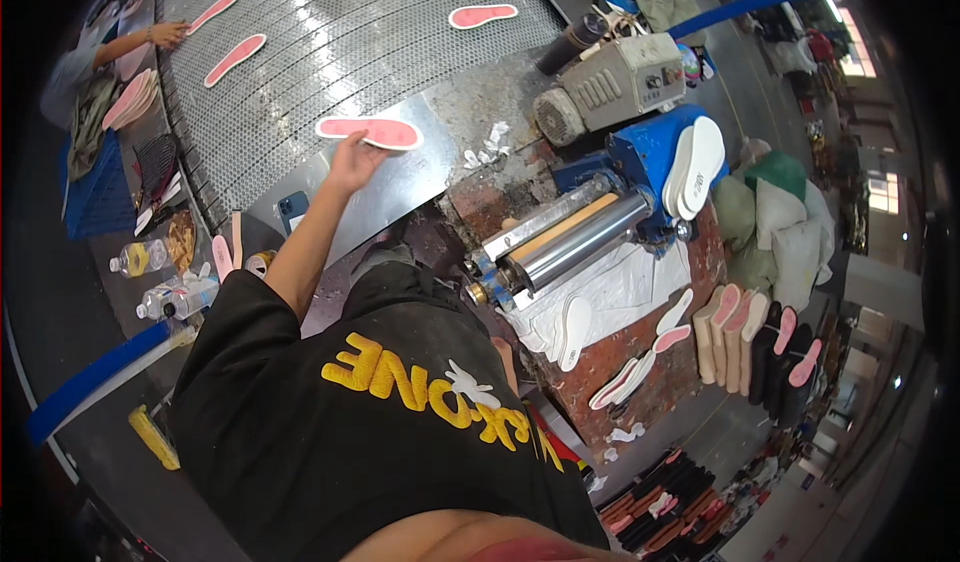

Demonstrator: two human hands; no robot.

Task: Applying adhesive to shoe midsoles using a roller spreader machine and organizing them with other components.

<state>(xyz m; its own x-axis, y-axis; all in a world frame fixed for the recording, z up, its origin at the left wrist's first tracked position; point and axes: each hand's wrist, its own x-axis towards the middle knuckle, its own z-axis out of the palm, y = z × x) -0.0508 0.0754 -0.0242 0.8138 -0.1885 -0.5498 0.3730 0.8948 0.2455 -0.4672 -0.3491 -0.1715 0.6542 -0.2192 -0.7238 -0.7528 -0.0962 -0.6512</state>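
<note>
My left hand (355,165) reaches forward and grips the near edge of a pink insole with a white rim (385,133). The insole lies crosswise over a smooth metal plate (400,184) at the near end of a mesh conveyor belt (330,42). On the belt rest more pink insoles, one at the right (483,16) and one at the left (236,60). Of my right arm only a strip of skin (504,360) shows beside my black shirt; the hand is hidden.
A roller machine (580,247) stands at my right, with white insoles (692,167) stacked on its blue housing. A motor unit (625,82) sits behind it. A phone (293,207) and plastic bottles (180,297) are at my left. Another person's hand (168,35) touches an insole across the belt.
</note>
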